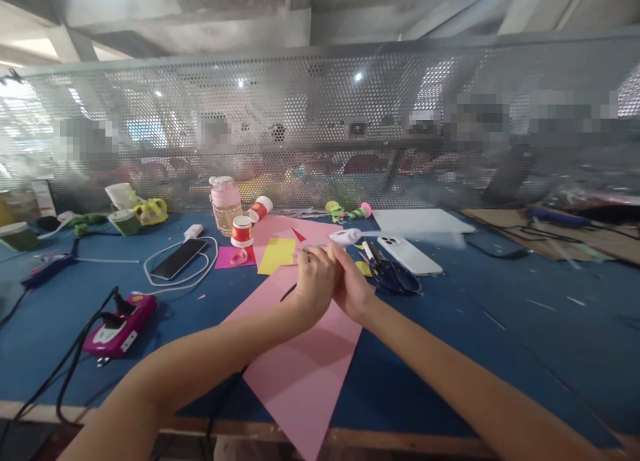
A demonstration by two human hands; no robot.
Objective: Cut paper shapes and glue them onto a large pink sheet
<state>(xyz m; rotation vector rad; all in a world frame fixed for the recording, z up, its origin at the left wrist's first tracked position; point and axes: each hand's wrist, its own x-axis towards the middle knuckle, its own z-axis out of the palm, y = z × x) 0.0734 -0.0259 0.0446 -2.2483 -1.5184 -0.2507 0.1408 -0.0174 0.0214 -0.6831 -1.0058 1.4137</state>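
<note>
My two hands meet over the middle of the table, above pink paper (pixel 305 374). A white glue gun (pixel 346 236) shows just beyond the fingers, its long clear glue stick (pixel 415 234) pointing right and blurred. My right hand (pixel 353 284) is closed around the gun's hidden lower part. Pressed against it, my left hand (pixel 316 281) has its fingers curled; what they hold is hidden. Yellow paper (pixel 278 253) and a small red paper piece (pixel 299 234) lie just past the hands. Dark-handled scissors (pixel 397 278) rest to the right.
Left are a magenta power strip (pixel 120 326), a black phone (pixel 179 258) with a white cable, and a blue glue gun (pixel 53 268). Red-and-white paper cups (pixel 243 232) stand by a pink bottle (pixel 226 204). A white phone (pixel 411 255) lies right. A perforated screen (pixel 310 101) borders the back.
</note>
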